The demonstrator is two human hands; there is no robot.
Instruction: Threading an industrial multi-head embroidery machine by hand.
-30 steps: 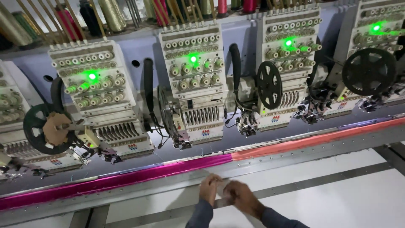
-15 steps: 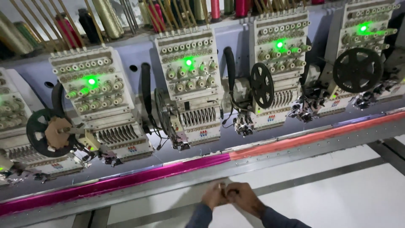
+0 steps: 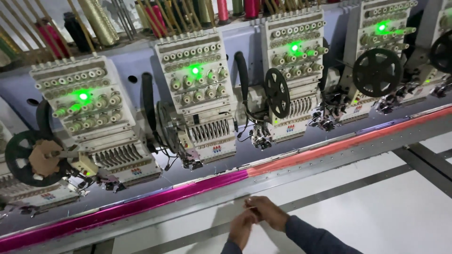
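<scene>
Nearest, at the bottom edge: two hands brought together over the white table top [image 3: 386, 211], wrists in dark blue sleeves [image 3: 313, 237]. Left hand [image 3: 241, 229] lower, fingers curled inward and fingertips meeting those of the right hand [image 3: 266, 212], which lies just above with fingers bent and pinched narrow. Something small and pale, perhaps a thread end [image 3: 251, 207], caught between the fingertips of both hands; too small to tell what exactly. Dark metal frame bars [image 3: 414, 157] crossing the white surface to the right. Just beyond the hands, a long grey rail with a bright band of cloth [image 3: 155, 200] stretched along it, magenta on the left, turning to orange-red [image 3: 329, 148] on the right. Behind the band, a row of embroidery machine heads: nearest the hands, the second head [image 3: 200, 94] with its green lamp lit and its row of needle bars [image 3: 209, 130] below; to the left, another head [image 3: 92, 117] beside a black reel with a brown disc [image 3: 35, 157]; to the right, a third head [image 3: 296, 70] with a black spoked reel [image 3: 277, 93], and a fourth [image 3: 383, 42] with a larger black reel [image 3: 377, 72]. Farthest back, along the top, cones of thread [image 3: 99, 21] in gold, red, pink and green, standing tilted on a shelf.
</scene>
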